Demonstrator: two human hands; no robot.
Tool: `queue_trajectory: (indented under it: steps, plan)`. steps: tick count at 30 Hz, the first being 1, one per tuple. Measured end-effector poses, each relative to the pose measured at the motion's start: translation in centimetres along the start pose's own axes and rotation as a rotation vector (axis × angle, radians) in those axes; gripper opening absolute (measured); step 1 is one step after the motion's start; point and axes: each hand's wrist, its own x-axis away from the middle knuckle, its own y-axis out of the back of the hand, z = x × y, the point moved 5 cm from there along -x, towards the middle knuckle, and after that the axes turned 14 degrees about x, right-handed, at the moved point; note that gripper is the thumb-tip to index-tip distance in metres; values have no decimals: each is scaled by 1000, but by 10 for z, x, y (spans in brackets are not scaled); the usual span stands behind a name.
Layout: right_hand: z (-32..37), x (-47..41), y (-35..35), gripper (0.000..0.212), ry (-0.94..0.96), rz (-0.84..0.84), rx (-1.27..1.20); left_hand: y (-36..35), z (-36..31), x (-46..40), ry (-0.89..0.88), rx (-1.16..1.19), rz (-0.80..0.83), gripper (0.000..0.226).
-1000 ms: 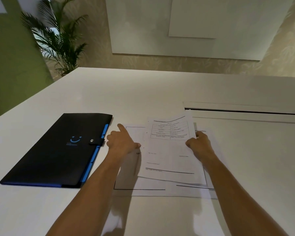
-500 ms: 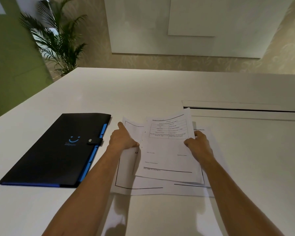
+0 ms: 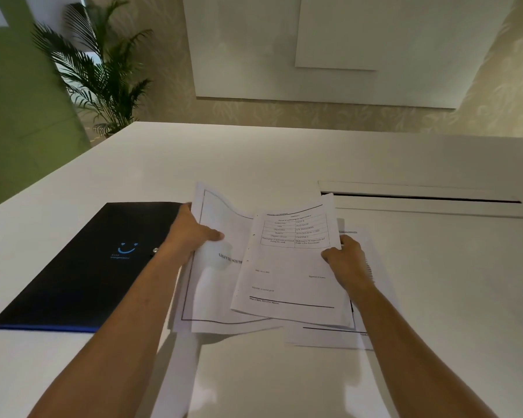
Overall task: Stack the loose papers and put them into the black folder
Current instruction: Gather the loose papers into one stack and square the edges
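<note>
The top paper [image 3: 287,260] carries a printed table and lines of text too small to read. The black folder [image 3: 82,267] shows a blue smile sign above tiny illegible lettering.

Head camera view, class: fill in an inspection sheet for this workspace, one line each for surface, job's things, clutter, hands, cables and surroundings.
Surface: white table, with a long recessed slot at the far right.
Job's things: black folder lying closed, left of the papers; loose papers overlapping, not squared, some edges lifted.
Clutter: nothing seen.
Hands: left hand grips the papers' left edge; right hand grips the top sheet's right edge.
Cables: nothing seen.
Surroundings: potted palm behind the table, green wall at left, pale wall panels ahead.
</note>
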Motion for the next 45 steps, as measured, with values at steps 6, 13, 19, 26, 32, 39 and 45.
queue_trajectory:
  steps: [6, 13, 19, 26, 32, 39, 45]
  plan:
    - [0, 0, 1, 26, 4, -3, -61, 18, -83, 15, -347, -69, -24, 103]
    - [2, -5, 7, 36, 35, 10, -115, 20, -158, 57, -523, 134, 152, 84]
    - [3, -11, 11, 36, 113, 28, -202, 22, -170, 66, -532, 301, 233, 91]
    - [-5, -14, 7, 42, 120, 33, -166, 30, -194, 69, -598, 440, 340, 72]
    - [0, -5, -6, 39, 113, 118, -422, -13, -152, 58, -403, 503, 387, 61]
    - [26, 10, -9, 38, 181, 302, -569, -47, -60, 35, -155, 396, 249, 58]
    - [20, 10, -4, 36, 206, 289, -491, -46, -34, 27, -225, 245, 83, 42]
